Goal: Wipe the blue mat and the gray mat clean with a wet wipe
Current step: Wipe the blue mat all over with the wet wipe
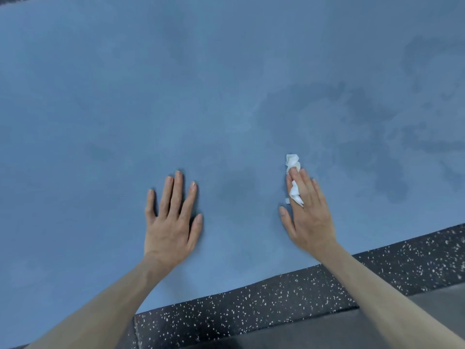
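Left hand (173, 217) lies flat, fingers spread, on the blue mat (201, 96). Right hand (308, 212) presses a crumpled wet wipe (293, 162) onto it with straight fingers; damp patches (372, 137) farther right.

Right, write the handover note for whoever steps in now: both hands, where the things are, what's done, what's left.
Left hand: open, flat on the blue mat, fingers spread, holding nothing.
Right hand: straight fingers press the crumpled white wet wipe onto the blue mat near its front edge.
Done: darker damp-looking patches on the mat's right side suggest that part has been wiped.
Left: the left and far areas look mostly dry, so probably still to do. A gray surface, likely the gray mat, lies at the lower right beyond the speckled black floor, and shows no damp marks.
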